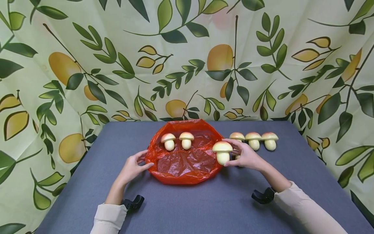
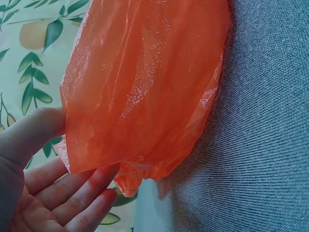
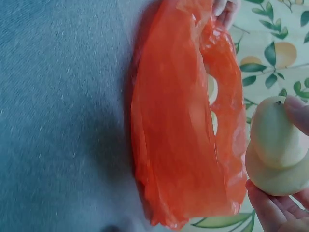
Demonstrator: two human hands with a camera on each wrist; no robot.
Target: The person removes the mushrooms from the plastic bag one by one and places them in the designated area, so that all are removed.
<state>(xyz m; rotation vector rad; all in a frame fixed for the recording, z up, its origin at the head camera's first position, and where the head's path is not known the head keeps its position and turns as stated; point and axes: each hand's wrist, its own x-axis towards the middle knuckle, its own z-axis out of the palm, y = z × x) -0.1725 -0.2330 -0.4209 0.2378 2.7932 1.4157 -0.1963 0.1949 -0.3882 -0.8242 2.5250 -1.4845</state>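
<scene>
A red plastic bag (image 1: 184,178) lies with its mouth spread wide on the table. Two toy mushrooms, one on the left (image 1: 168,142) and one on the right (image 1: 186,140), are inside it. At the bag's left rim, my left hand (image 1: 132,167) holds the edge between thumb and fingers; the left wrist view shows the fingers (image 2: 72,193) partly behind the red film. My right hand (image 1: 246,156) grips another toy mushroom (image 1: 223,152) by thumb and fingers, upright at the bag's right rim. That mushroom (image 3: 277,145) has a pale stem and cap underside.
A row of toy mushrooms (image 1: 269,140) stands right of the bag, partly hidden behind my right hand. The grey-blue cloth table (image 1: 187,208) ends at a leaf-and-fruit patterned curtain (image 1: 187,81). Each wrist wears a black camera mount (image 1: 264,196).
</scene>
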